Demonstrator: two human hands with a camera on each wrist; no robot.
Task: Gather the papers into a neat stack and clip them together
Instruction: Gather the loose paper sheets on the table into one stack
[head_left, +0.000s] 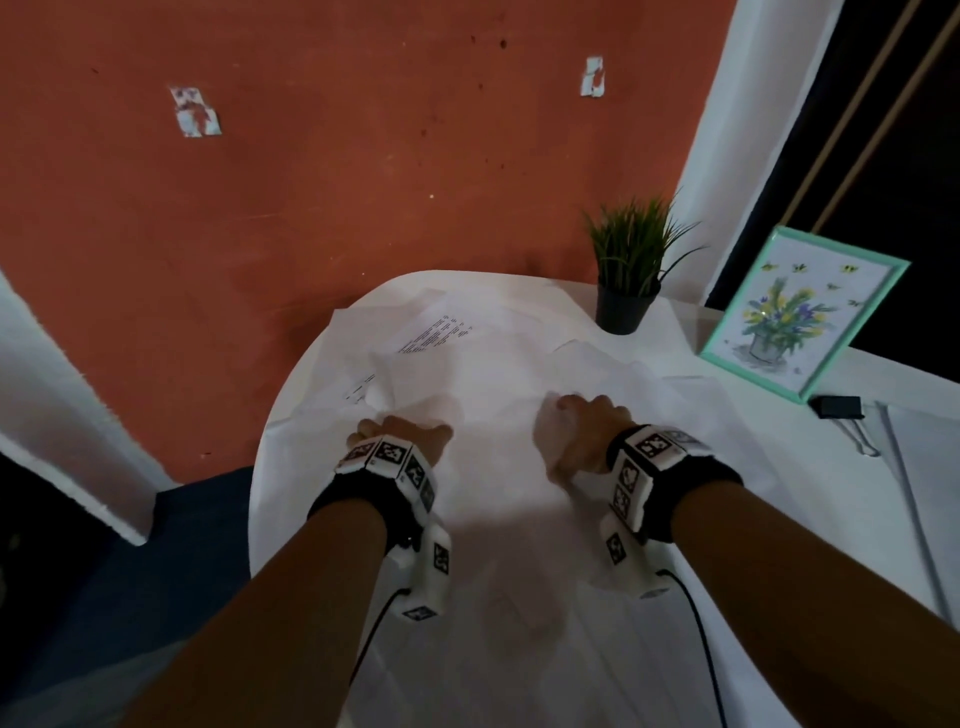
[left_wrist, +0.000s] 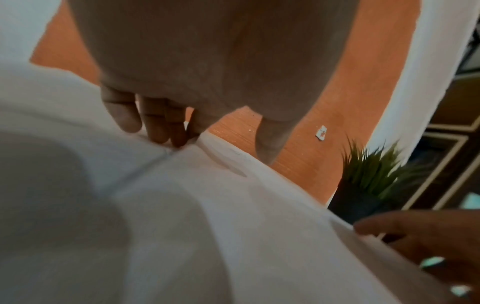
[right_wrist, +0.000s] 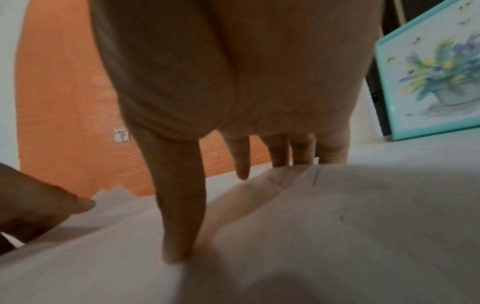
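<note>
Hands (head_left: 405, 436) on papers (head_left: 467, 364); plant (head_left: 631, 260), seemingly clip (head_left: 839, 407) nearby.

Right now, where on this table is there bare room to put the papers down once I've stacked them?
Bare tabletop lies right of your right hand, bordered by the binder clip and framed picture beyond it. The middle and far side are crowded: loose papers overlap from your left hand to the potted plant.

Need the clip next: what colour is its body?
Black binder clip, clearest in the head view.
</note>
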